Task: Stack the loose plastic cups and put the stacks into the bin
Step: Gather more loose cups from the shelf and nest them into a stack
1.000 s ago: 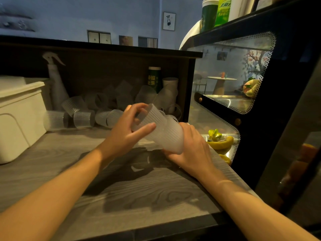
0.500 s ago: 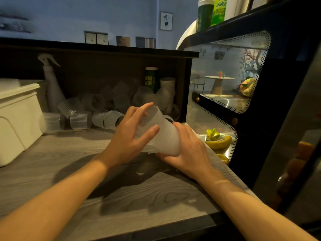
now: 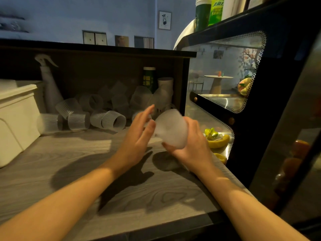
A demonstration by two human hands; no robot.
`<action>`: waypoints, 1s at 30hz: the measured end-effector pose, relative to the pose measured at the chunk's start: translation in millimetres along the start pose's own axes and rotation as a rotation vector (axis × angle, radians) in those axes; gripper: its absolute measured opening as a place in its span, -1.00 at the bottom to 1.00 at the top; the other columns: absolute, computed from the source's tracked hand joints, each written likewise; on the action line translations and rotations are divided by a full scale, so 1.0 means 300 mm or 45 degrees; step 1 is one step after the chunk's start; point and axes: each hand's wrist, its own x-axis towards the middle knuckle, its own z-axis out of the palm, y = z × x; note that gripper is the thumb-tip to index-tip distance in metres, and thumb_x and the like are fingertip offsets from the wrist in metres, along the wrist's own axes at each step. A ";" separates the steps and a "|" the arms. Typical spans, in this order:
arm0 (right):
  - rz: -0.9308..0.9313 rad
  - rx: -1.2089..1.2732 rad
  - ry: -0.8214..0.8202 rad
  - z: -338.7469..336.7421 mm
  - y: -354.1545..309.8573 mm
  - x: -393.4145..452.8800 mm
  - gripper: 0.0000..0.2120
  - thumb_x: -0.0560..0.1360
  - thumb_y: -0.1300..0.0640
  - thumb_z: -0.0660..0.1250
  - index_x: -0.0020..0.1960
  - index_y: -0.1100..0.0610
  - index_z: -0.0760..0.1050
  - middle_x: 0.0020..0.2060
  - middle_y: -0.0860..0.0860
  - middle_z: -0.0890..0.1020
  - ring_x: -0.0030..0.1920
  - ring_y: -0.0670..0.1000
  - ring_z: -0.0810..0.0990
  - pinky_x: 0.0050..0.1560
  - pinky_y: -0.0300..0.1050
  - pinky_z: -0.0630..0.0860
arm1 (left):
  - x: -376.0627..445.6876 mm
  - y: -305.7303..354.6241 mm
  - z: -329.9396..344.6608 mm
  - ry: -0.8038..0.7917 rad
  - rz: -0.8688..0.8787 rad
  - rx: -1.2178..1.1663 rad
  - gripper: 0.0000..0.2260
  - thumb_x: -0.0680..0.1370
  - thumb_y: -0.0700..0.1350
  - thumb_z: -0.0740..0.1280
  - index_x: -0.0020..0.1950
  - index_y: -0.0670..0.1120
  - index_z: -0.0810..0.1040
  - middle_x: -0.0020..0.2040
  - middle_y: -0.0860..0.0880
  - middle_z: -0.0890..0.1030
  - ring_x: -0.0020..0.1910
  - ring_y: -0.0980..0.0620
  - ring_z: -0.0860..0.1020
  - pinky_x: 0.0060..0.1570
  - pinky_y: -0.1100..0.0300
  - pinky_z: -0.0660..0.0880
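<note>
The right hand [image 3: 192, 145] grasps a blurred stack of translucent ribbed plastic cups [image 3: 171, 127] above the grey wood-grain counter [image 3: 86, 171]; its long axis tilts up and left. The left hand [image 3: 137, 134] has straight fingers, only the thumb beside the stack. The loose ribbed cups [image 3: 111, 119] lie behind and left, nearer to the left hand, so I judge it should reach there. The white plastic bin [image 3: 17, 119] stands at the far left.

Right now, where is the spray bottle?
Head view, back left: the spray bottle stands upright against the dark back panel, behind the white bin and left of the loose cups.
</note>
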 end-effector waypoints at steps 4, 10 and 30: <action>0.392 0.030 0.271 -0.039 0.071 0.012 -0.18 0.32 -0.16 0.55 0.40 0.11 0.24 0.23 0.07 0.41 0.16 0.05 0.43 -0.02 -0.12 0.36 | 0.065 -0.090 -0.019 0.225 -0.158 0.231 -0.47 0.56 0.26 0.17 0.44 0.00 0.38 0.22 0.06 0.44 0.20 0.09 0.49 0.22 0.09 0.48; 0.582 0.056 0.314 -0.034 0.088 0.013 -0.21 0.33 -0.19 0.52 0.37 0.07 0.21 0.24 0.05 0.40 0.19 0.07 0.41 0.03 -0.07 0.42 | 0.202 -0.145 0.063 0.188 -0.307 0.544 -0.50 0.56 0.26 0.25 0.37 -0.03 0.46 0.17 -0.05 0.53 0.09 0.01 0.54 0.10 -0.01 0.56; 0.587 0.091 0.298 -0.029 0.102 0.014 -0.21 0.32 -0.23 0.52 0.35 0.07 0.23 0.22 0.04 0.42 0.18 0.08 0.45 0.05 -0.02 0.49 | 0.266 -0.118 0.163 0.218 -0.706 -0.007 -0.51 0.43 0.28 0.43 0.10 -0.07 0.45 0.04 -0.07 0.57 -0.01 -0.09 0.62 0.06 -0.09 0.61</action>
